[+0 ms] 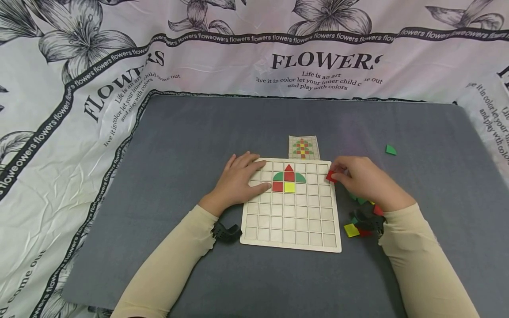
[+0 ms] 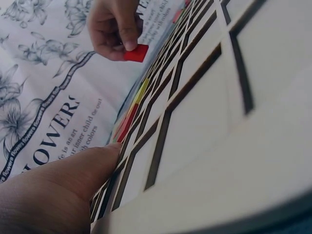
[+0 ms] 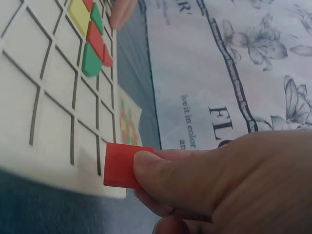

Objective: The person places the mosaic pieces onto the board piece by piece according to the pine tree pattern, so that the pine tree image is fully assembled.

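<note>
A pale wooden grid board (image 1: 294, 216) lies on the grey table. Set in its upper cells are a red triangle (image 1: 289, 168), a red square (image 1: 289, 176) below it, green quarter-round tiles (image 1: 300, 177) on both sides, then another red square (image 1: 277, 187) beside a yellow square (image 1: 289, 187). My left hand (image 1: 240, 179) rests on the board's left edge, fingers spread, thumb near the lower red square. Between thumb and fingers, my right hand (image 1: 363, 181) pinches a red square tile (image 3: 122, 165) over the board's right edge. The right wrist view shows that tile most plainly.
A small pattern card (image 1: 304, 148) lies behind the board, partly under its top edge. Loose green, red and yellow tiles (image 1: 351, 230) lie right of the board, partly hidden by my right wrist. One green quarter-round tile (image 1: 391, 150) lies apart at the back right.
</note>
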Demonstrator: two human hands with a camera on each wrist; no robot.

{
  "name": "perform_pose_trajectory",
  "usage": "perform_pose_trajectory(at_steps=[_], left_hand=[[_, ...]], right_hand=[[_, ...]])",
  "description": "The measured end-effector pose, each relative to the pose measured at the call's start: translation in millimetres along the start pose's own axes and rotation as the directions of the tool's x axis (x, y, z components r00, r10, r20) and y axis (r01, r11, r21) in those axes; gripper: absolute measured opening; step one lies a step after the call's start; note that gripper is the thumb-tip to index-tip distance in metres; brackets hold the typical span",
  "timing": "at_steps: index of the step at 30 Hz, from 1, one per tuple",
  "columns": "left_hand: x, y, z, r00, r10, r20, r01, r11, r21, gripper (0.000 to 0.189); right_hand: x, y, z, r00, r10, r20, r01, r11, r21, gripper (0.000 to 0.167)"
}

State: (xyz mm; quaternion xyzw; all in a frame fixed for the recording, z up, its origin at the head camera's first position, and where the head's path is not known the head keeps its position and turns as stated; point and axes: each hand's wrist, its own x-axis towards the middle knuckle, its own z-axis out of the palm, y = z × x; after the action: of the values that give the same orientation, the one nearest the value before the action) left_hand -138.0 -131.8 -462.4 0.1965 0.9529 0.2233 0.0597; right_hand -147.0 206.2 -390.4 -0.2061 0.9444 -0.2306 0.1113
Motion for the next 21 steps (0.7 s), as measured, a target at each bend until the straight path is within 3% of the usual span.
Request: perform_pose_trajectory(at_steps=[21], left_hand=[[-0.3,0.8,-1.3,1.0,-0.002,-0.002,0.002,1.0,0.01,0.074]], right_hand=[[13.1,-35,19,0.993,-0.099,0.06,0.1,0.995,-0.015,0.01]])
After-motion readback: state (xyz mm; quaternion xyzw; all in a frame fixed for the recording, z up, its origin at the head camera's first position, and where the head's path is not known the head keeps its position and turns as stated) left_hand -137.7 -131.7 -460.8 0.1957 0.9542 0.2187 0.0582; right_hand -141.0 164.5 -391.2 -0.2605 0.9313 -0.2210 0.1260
